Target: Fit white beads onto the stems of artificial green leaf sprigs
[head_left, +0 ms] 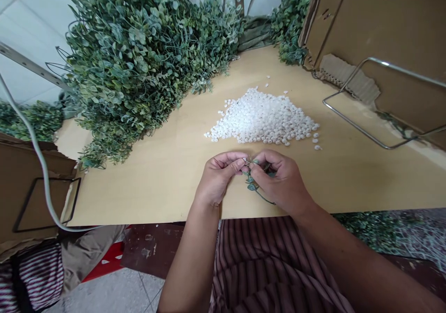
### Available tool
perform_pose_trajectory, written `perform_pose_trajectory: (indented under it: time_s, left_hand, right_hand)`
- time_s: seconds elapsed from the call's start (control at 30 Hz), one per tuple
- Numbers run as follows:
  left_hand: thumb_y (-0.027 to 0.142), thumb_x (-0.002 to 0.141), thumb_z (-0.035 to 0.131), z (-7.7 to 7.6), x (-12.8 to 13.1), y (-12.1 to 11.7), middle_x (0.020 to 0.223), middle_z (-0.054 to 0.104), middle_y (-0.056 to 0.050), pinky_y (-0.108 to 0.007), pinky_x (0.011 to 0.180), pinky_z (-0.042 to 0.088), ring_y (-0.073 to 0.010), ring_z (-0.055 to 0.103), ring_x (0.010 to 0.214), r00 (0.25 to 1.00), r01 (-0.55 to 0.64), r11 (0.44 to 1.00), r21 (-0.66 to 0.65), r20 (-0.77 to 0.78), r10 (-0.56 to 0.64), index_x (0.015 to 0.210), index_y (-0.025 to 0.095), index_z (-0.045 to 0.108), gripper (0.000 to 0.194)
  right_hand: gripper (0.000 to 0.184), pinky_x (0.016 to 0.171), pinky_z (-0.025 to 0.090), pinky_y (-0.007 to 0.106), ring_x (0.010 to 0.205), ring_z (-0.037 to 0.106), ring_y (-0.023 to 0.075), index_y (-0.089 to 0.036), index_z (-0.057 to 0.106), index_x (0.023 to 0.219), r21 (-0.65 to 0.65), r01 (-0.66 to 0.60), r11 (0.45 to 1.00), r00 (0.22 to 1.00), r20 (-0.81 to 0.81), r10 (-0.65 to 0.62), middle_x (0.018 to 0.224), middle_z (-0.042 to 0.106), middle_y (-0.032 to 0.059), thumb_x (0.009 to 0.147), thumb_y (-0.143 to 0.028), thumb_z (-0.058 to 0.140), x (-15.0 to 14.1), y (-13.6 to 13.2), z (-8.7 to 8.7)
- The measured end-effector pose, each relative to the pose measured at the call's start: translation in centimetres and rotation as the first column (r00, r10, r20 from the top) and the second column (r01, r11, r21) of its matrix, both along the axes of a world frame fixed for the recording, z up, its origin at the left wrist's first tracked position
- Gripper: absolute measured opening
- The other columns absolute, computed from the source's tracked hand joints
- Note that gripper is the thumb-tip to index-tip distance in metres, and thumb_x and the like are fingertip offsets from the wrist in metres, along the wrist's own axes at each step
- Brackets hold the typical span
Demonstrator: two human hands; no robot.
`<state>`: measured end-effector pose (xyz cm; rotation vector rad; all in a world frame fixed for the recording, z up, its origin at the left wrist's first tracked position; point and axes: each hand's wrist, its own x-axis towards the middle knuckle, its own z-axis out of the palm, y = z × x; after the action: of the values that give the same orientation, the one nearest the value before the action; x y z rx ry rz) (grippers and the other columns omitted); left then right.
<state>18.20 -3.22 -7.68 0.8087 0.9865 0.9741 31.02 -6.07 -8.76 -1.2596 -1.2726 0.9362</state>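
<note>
Both hands meet above the table, just in front of a pile of small white plastic pieces (265,118). My right hand (278,178) is closed in a pinch on a sprig of artificial leaves (251,187), whose thin green stem curves down below the fingers. At its left, my left hand (221,171) pinches thumb against forefinger at the tip of the sprig. What shows between those fingertips looks like one small white plastic piece, partly covered by them. The fingertips of the two hands almost touch.
A large heap of artificial greenery (139,53) covers the table's back left. Cardboard (393,34) stands at the right, with a bent metal wire frame (362,129) jutting over the table (167,178). A pale cable (38,155) hangs at the left, near another person's striped sleeve (40,273).
</note>
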Motion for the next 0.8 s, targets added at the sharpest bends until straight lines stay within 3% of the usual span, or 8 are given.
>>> perform_pose_trajectory:
  time_s: [0.43,0.8]
  left_hand:
    - [0.024,0.051,0.084,-0.01,0.14,-0.07,0.055,0.067,0.001,-0.018,0.056,0.045,-0.007,0.057,0.053,1.0,-0.01,1.0,0.012,-0.023,0.01,0.067,0.015,0.073,0.021]
    - [0.027,0.049,0.085,-0.24,0.38,-0.03,0.054,0.067,0.0,-0.019,0.056,0.044,-0.007,0.056,0.053,0.998,-0.058,0.998,0.017,-0.023,0.059,0.065,0.016,0.074,0.022]
  right_hand:
    - [0.016,0.043,0.035,0.02,0.046,0.043,0.0092,-0.019,0.044,0.053,-0.021,0.014,1.0,1.0,0.01,-0.014,0.049,0.046,-0.0032,0.067,-0.026,0.049,0.17,0.05,-0.08]
    - [0.015,0.046,0.04,0.021,0.05,0.049,0.0109,-0.017,0.052,0.059,0.013,-0.015,1.0,1.0,0.006,0.015,0.054,0.052,-0.0013,0.072,-0.025,0.051,0.21,0.08,-0.26]
